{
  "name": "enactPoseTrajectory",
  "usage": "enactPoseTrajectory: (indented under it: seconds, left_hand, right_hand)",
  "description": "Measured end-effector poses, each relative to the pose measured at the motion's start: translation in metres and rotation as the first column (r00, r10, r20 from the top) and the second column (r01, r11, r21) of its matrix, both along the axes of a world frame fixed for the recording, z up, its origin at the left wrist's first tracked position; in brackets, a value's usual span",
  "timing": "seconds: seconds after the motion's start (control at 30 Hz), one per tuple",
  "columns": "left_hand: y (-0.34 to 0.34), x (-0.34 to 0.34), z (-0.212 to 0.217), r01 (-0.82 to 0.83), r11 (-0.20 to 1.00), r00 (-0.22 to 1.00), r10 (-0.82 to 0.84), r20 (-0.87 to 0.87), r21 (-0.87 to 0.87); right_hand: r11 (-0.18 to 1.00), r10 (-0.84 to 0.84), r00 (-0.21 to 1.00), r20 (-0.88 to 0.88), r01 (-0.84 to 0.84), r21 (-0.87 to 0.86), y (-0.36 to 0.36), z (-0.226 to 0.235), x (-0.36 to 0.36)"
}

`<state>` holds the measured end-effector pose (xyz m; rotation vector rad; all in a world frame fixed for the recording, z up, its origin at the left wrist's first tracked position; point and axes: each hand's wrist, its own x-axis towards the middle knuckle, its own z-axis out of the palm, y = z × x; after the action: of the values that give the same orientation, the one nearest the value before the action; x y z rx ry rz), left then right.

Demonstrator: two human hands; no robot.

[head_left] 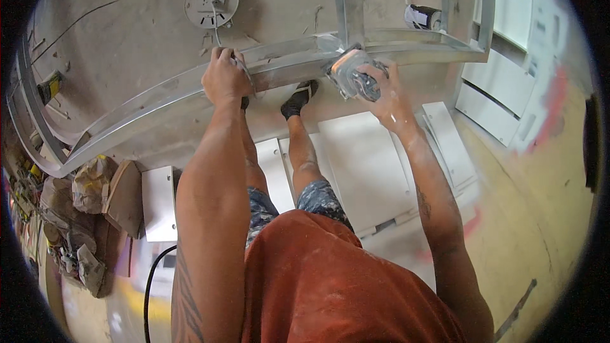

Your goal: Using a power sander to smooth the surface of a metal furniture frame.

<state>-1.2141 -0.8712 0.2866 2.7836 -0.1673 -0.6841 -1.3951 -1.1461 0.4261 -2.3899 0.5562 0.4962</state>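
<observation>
My left hand (227, 79) is closed around the near rail of a silvery metal frame (143, 111), fingers curled over its far edge. A thin grey cord runs by these fingers; whether they also pinch it, I cannot tell. In my right hand (393, 103) is a grey power sander (357, 76) with an orange part, gripped from its right side. The sander sits against or just above the same rail, to the right of my left hand. Its underside is hidden. A pale dusty patch shows on the rail beside it.
Beyond the frame a round light-grey cord reel (211, 4) lies on the concrete floor, near a dark cylindrical can (422, 18). White panels (365, 168) lie around my legs, with more stacked at right (499, 98). Dusty bags (92, 184) and clutter crowd the left. A black hose (150, 292) hangs beside my left arm.
</observation>
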Motion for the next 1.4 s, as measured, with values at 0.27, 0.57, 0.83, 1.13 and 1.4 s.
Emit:
enactPoseTrajectory:
  seconds: [0.27,0.57,0.83,1.13,1.4]
  left_hand:
    - [0.003,-0.004,-0.003,0.002,1.0,0.999,-0.001,0.043,-0.008]
    - [0.001,-0.001,-0.003,0.0,1.0,0.999,0.0,0.032,0.006]
    - [-0.003,-0.002,0.001,0.003,1.0,1.0,-0.003,0.029,0.002]
    - [-0.003,-0.006,0.003,0.002,1.0,0.989,-0.002,0.147,0.002]
    - [-0.002,-0.006,-0.003,-0.012,1.0,0.989,0.01,0.145,0.008]
  right_hand:
    - [0.993,-0.115,0.993,0.011,0.115,-0.038,-0.01,-0.003,0.007]
    - [0.998,-0.053,0.999,-0.011,0.053,0.032,-0.012,-0.003,-0.017]
    - [0.974,-0.174,0.98,0.093,0.185,-0.132,-0.025,-0.025,0.003]
    - [0.991,-0.126,0.979,0.159,0.131,-0.02,0.005,-0.027,-0.029]
    - [0.862,-0.399,0.909,0.122,0.417,-0.289,-0.049,-0.022,-0.037]
